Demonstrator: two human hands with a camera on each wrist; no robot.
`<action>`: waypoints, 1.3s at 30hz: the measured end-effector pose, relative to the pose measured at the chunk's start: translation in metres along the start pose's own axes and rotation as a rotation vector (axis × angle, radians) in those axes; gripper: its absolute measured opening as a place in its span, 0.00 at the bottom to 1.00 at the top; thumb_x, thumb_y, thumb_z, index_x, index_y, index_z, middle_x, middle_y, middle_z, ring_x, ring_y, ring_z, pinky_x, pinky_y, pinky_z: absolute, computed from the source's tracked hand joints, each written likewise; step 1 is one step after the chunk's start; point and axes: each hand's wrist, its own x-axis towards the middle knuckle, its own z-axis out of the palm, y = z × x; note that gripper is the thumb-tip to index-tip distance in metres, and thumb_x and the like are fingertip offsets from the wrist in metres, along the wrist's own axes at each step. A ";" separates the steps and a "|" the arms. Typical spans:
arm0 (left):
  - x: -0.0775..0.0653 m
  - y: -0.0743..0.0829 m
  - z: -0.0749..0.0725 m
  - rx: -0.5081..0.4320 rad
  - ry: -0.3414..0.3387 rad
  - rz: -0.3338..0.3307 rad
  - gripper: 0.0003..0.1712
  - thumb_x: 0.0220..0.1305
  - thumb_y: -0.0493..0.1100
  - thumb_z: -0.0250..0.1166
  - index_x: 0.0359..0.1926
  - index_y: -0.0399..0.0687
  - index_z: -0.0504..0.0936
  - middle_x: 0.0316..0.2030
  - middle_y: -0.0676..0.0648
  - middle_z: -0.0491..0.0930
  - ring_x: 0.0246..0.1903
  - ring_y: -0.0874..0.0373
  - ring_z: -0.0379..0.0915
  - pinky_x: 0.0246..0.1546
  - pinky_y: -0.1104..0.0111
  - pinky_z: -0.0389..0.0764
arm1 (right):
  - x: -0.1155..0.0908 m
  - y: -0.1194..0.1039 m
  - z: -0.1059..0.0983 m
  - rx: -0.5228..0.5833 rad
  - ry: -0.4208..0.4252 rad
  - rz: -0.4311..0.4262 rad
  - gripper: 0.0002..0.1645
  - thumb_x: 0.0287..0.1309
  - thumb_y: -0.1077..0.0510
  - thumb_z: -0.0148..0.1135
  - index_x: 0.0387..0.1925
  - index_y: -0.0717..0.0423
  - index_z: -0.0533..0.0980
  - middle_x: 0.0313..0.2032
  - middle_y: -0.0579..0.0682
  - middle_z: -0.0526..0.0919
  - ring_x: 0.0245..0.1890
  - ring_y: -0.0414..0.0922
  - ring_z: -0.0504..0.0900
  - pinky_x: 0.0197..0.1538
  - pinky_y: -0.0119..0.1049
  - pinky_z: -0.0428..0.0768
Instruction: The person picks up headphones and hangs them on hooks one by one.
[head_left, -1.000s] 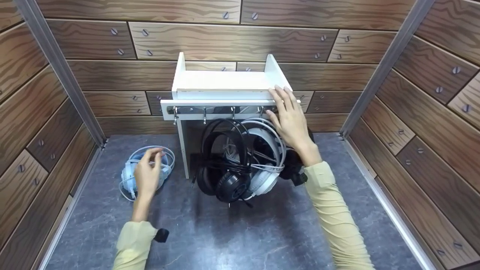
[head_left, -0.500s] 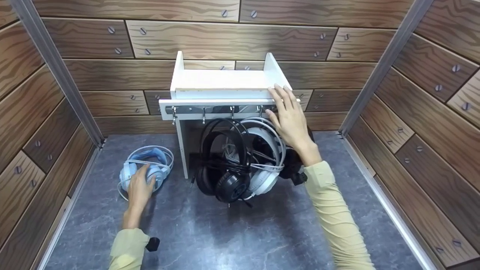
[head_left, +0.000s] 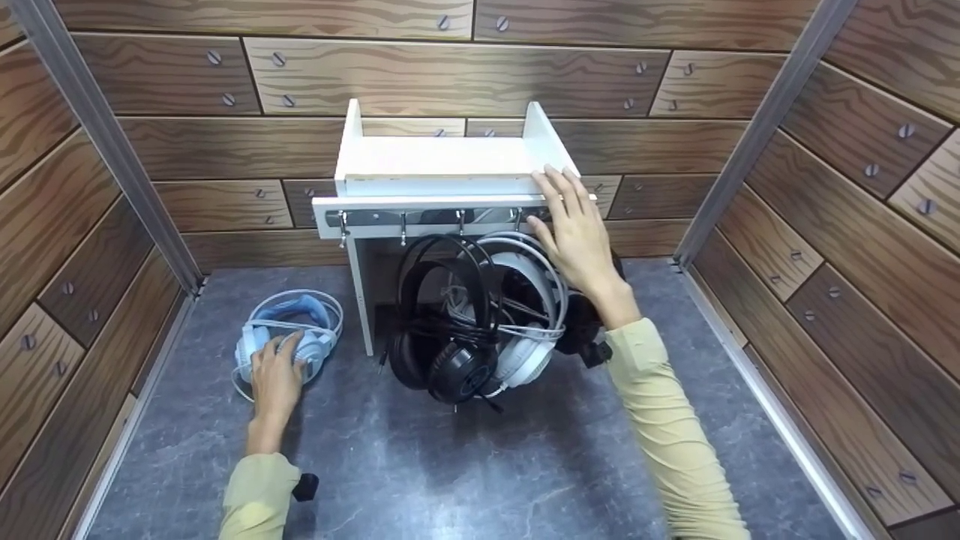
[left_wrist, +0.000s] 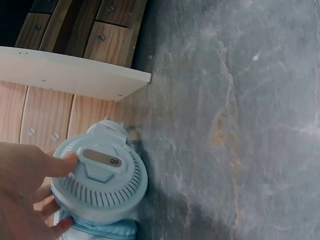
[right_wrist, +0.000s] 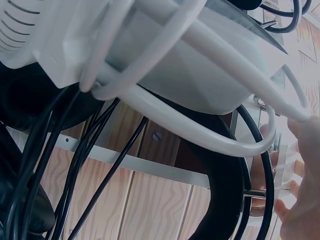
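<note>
Light-blue headphones (head_left: 322,341) lie on the grey floor at the left, their cable looped about them. My left hand (head_left: 276,386) grips one ear cup (left_wrist: 102,175); in the left wrist view the thumb lies on its outer face and the fingers reach round behind. My right hand (head_left: 579,244) rests with fairly straight fingers on the right end of a white shelf rack (head_left: 442,157). From the rack's hooks hang black headphones (head_left: 461,367) and white headphones (head_left: 529,356). Another black pair is partly hidden behind my right wrist.
Along the rack's front rail, a hook (head_left: 343,227) at the left end and one beside it hold nothing. The rack's left side panel (head_left: 360,300) stands between the blue and black headphones. Wood-patterned walls (head_left: 862,300) enclose the floor on three sides.
My left hand has come down from above the blue headphones and taken hold of an ear cup. The right hand has stayed on the rack. The head view has shifted slightly.
</note>
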 end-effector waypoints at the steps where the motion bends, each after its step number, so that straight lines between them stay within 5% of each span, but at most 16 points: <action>1: 0.000 0.001 -0.001 0.002 0.000 -0.001 0.27 0.60 0.28 0.67 0.62 0.38 0.79 0.58 0.26 0.74 0.55 0.25 0.66 0.56 0.38 0.66 | 0.000 0.000 0.000 0.001 -0.001 0.000 0.35 0.75 0.46 0.51 0.77 0.52 0.59 0.76 0.55 0.60 0.77 0.55 0.53 0.77 0.52 0.53; 11: -0.007 0.015 -0.006 0.056 -0.054 -0.065 0.28 0.58 0.33 0.72 0.62 0.40 0.80 0.56 0.28 0.76 0.51 0.24 0.68 0.50 0.38 0.72 | 0.000 0.000 -0.001 0.000 0.006 -0.001 0.35 0.75 0.47 0.52 0.77 0.53 0.59 0.75 0.55 0.61 0.77 0.56 0.53 0.76 0.55 0.55; 20: -0.019 0.021 -0.010 0.110 -0.085 -0.041 0.30 0.58 0.36 0.74 0.62 0.43 0.80 0.55 0.29 0.77 0.49 0.27 0.71 0.43 0.38 0.76 | 0.001 0.000 0.000 -0.007 0.003 -0.007 0.35 0.75 0.46 0.50 0.77 0.53 0.59 0.75 0.55 0.61 0.77 0.56 0.53 0.77 0.54 0.55; 39: -0.065 0.047 -0.013 0.080 -0.092 -0.027 0.23 0.62 0.40 0.72 0.59 0.49 0.83 0.51 0.35 0.80 0.49 0.32 0.74 0.39 0.38 0.78 | 0.001 0.000 0.004 -0.081 0.003 0.020 0.35 0.76 0.43 0.48 0.77 0.51 0.59 0.76 0.53 0.60 0.77 0.53 0.54 0.77 0.52 0.56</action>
